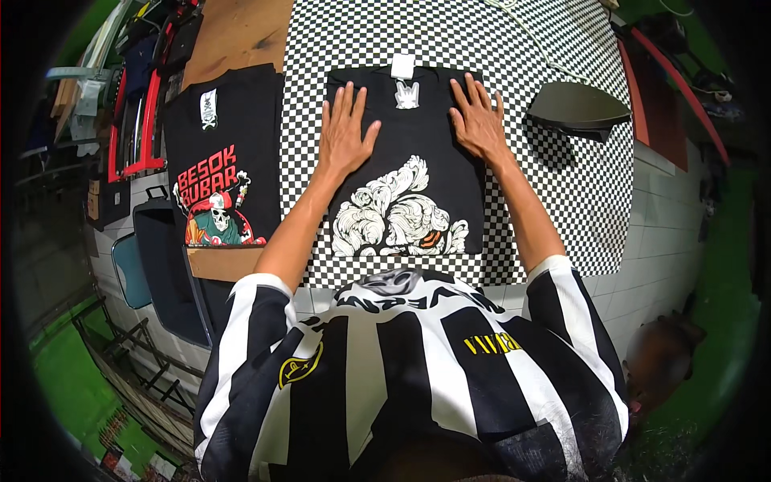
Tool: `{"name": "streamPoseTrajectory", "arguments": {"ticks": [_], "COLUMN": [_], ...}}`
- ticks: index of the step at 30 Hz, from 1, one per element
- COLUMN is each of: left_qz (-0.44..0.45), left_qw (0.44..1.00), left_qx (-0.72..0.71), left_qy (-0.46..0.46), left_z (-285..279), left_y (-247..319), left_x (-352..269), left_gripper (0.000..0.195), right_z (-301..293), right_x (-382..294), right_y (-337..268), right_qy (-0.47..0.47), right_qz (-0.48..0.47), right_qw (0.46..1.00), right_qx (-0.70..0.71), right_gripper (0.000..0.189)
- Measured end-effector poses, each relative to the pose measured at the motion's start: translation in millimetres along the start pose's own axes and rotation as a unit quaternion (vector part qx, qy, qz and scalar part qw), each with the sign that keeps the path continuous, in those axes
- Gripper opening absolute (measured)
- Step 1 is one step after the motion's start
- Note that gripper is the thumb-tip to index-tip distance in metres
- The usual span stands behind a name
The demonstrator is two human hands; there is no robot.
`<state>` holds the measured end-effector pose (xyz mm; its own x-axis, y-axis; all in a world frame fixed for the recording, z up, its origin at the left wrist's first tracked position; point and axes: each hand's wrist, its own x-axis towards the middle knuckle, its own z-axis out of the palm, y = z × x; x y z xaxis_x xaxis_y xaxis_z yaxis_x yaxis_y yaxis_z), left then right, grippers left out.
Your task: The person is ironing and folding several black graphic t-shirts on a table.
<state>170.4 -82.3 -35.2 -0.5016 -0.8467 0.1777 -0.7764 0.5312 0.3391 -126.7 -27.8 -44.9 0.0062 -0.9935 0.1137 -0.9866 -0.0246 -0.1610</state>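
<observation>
A folded black T-shirt [409, 135] with a white swirling print lies flat on a checkered cloth [373, 30] in front of me. My left hand [346, 129] rests flat on its upper left part, fingers apart. On its upper right edge lies my right hand [479, 117], palm down, the fingers a little spread and reaching toward the cloth. Between the hands, at the collar, are a white tag [402, 66] and a pale hand-shaped label [407, 95]. Neither hand grips anything.
To the left, another folded black T-shirt [253, 138] with a red and green skull print lies on a brown board [223, 263]. A dark, curved object [578, 105] stands on the cloth at right, near a pale cord [542, 51]. Red-framed equipment [141, 165] is at far left.
</observation>
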Motion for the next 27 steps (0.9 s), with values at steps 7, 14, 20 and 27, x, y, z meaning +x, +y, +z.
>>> {"name": "streamPoseTrajectory", "arguments": {"ticks": [7,14,20,27], "left_qz": [-0.028,0.101,0.154,0.135], "left_qw": [0.999,0.993,0.986,0.989], "left_qx": [-0.029,-0.051,-0.050,-0.031], "left_qy": [-0.011,0.022,-0.046,-0.061], "left_z": [7.4,-7.8,54.0,61.1], "left_y": [-14.9,66.8,105.6,104.8], "left_x": [12.5,47.5,64.4,61.5], "left_gripper": [0.069,0.064,0.067,0.069], "right_z": [0.3,-9.7,3.3,-4.5], "right_x": [24.5,52.8,60.8,57.2], "right_y": [37.4,52.2,55.2,40.4], "right_qy": [0.125,0.135,0.159,0.235], "right_qz": [0.079,0.115,0.108,0.054], "right_qw": [0.961,0.949,0.957,0.964], "right_qx": [0.236,0.261,0.218,0.111], "right_gripper": [0.044,0.022,0.015,0.021]}}
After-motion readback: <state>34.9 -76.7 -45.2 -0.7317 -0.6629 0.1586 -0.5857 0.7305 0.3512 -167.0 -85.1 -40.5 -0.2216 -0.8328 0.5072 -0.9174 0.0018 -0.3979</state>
